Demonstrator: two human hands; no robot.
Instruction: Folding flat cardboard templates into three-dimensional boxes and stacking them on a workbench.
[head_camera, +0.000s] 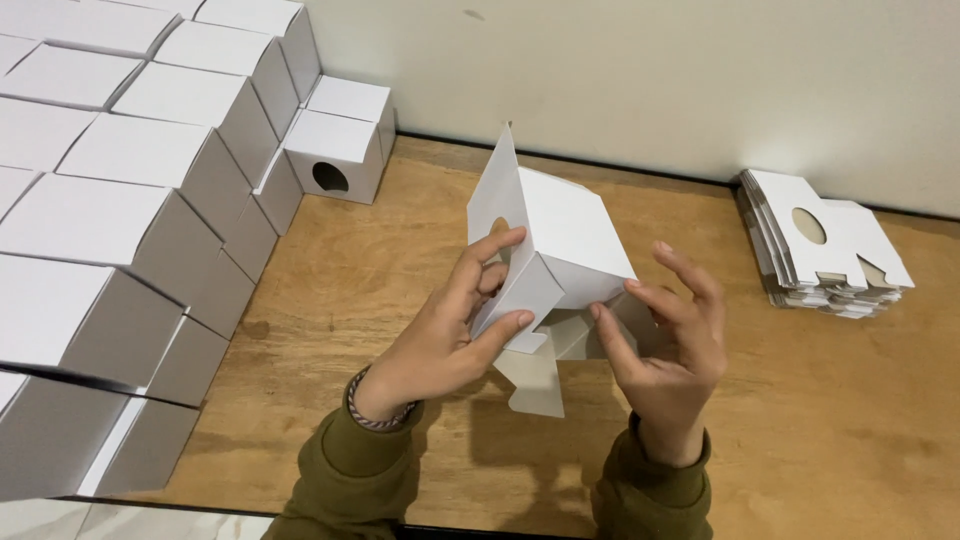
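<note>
A white cardboard box (565, 235), half folded with flaps loose, is held up over the wooden table (360, 290) in the middle of the view. My left hand (450, 335) grips its left side, thumb on a bottom flap and fingers on the panel with a round hole. My right hand (670, 340) touches the box's lower right edge with its fingertips, fingers spread. One flap hangs down between both hands. Olive green sleeves cover my wrists, and a bracelet sits on the left wrist.
Several assembled white boxes (150, 190) are stacked in rows along the left, one with a round hole (335, 155) near the wall. A pile of flat white box blanks (815, 250) lies at the right by the pale wall.
</note>
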